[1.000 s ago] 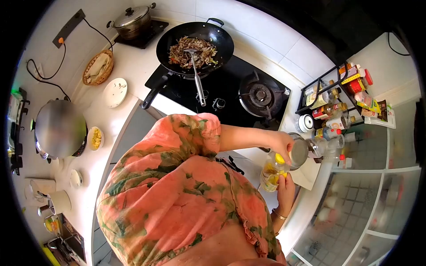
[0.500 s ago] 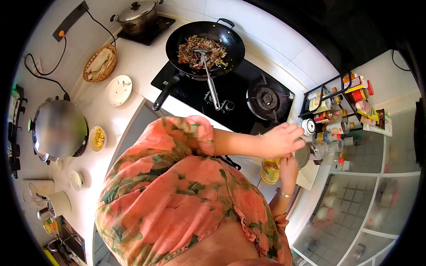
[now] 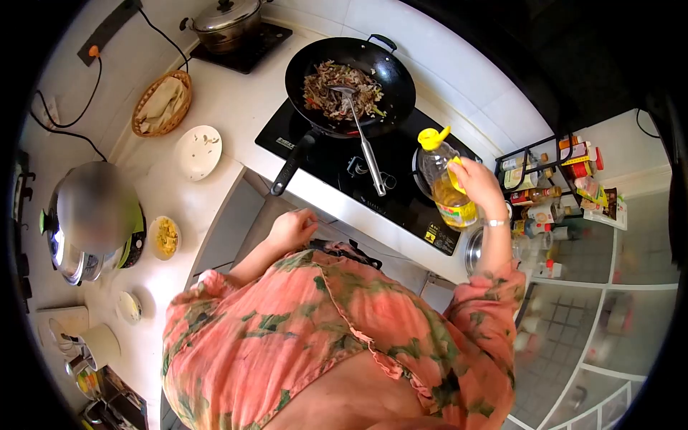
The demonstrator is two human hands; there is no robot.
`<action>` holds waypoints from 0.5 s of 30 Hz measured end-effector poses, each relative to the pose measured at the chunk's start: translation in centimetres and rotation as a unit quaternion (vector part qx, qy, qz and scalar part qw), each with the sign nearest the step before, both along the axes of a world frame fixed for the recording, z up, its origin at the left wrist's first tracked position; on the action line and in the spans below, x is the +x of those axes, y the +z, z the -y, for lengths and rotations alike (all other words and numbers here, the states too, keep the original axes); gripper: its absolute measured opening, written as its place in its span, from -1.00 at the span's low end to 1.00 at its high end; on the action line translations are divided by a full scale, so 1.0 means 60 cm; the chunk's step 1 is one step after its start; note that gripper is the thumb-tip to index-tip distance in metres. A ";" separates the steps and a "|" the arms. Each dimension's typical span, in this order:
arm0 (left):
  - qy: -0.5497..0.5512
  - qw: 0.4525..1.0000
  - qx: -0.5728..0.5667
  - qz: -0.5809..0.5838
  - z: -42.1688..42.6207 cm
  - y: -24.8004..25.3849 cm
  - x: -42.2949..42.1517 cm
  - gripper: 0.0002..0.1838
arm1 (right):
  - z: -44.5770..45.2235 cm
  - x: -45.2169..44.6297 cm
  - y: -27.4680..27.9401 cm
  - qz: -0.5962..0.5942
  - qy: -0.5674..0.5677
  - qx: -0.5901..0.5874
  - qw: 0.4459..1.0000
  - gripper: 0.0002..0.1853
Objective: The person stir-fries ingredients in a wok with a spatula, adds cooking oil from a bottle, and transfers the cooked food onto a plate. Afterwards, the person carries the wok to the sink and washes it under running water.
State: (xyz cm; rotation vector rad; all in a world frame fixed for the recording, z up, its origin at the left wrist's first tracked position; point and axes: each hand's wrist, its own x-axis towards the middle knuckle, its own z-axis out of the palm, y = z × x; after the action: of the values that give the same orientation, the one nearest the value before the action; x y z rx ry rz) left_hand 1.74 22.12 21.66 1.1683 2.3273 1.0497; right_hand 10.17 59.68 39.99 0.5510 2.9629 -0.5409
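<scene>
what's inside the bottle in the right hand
Yellowish liquid shows low in the bottle; the label and right hand cover part of it, hiding what lies behind them.

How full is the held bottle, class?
Partly full: the bottle shows yellowish liquid in its lower part, with clear plastic above.

Bright, pale light is washing over the white counter point(image 3: 236, 107) and the wall tiles point(image 3: 459, 72), while the upper right is sinking into deep black. Soft shadow is gathering beside the small dish point(image 3: 129, 307)! Highlights are glinting along the dark wok point(image 3: 395, 79), and the glossy hob point(image 3: 405, 208) is throwing back faint reflections. The oil bottle point(image 3: 444, 183) is coming through fairly clearly. Over at left, a heavy blur is smothering the cooker point(image 3: 99, 208); at right, frosted cabinet panels point(image 3: 555, 358) are turning everything behind them hazy. And the wide lens is bending straight lines, black corners closing round.
</scene>
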 end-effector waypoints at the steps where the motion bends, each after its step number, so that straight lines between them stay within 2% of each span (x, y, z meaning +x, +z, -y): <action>1: 0.041 0.999 -0.004 0.012 0.018 -0.010 -0.002 -0.82 | 0.003 -0.023 0.007 0.021 0.007 0.020 1.000 -0.54; 5: 0.124 0.991 -0.021 0.048 0.058 -0.026 -0.007 -0.81 | 0.008 -0.094 0.023 0.071 0.042 0.070 0.994 -0.51; 8: 0.139 0.988 -0.027 0.061 0.071 -0.031 -0.015 -0.83 | 0.015 -0.135 0.037 0.106 0.074 0.100 0.987 -0.50; 15: 0.146 0.987 -0.024 0.068 0.088 -0.034 -0.040 -0.82 | 0.021 -0.192 0.040 0.107 0.138 0.169 0.970 -0.49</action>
State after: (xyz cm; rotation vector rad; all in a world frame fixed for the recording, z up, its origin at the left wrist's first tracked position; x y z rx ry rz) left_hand -0.64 16.84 19.64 0.7260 2.4469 1.1230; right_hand -1.36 58.42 42.40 0.1934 2.8625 0.0494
